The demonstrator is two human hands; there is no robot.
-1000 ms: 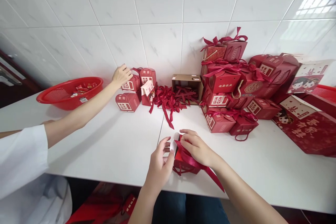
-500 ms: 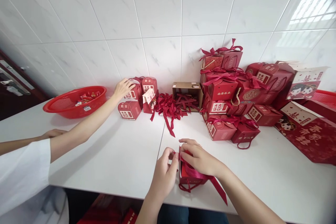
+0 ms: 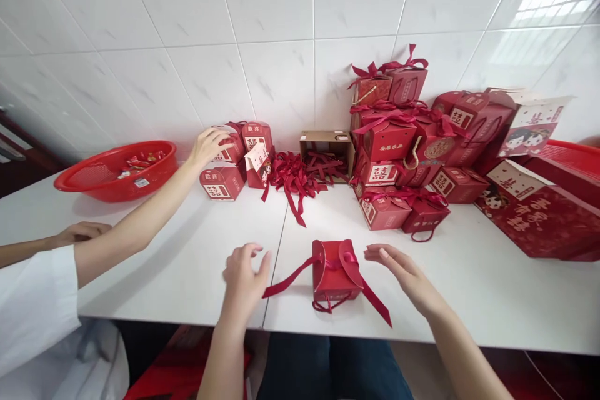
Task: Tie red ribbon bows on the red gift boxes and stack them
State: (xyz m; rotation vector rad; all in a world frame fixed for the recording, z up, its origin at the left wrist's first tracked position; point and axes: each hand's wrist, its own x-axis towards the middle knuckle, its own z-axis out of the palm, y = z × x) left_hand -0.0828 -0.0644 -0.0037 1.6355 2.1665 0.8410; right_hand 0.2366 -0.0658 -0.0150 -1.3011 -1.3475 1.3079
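A small red gift box [image 3: 334,275] stands near the front edge of the white table [image 3: 197,256], with a dark red ribbon [image 3: 349,265] laid over its top and both ends trailing to left and right. My left hand [image 3: 244,278] hovers open just left of the box, near the left ribbon end. On the other side my right hand [image 3: 405,275] is open too, fingers stretched toward the box. Neither hand touches the box.
A person in a white sleeve [image 3: 35,306] at the left reaches a hand [image 3: 206,144] to small red boxes [image 3: 234,159] by the wall. A red basket [image 3: 115,172] sits far left. Loose ribbons [image 3: 295,181], a cardboard box [image 3: 328,153] and stacked red gift boxes [image 3: 403,156] fill the back right.
Both my hands have let go of the box and ribbon and moved apart to either side. The ribbon ends now lie spread out. The other person's hand stays on the small boxes.
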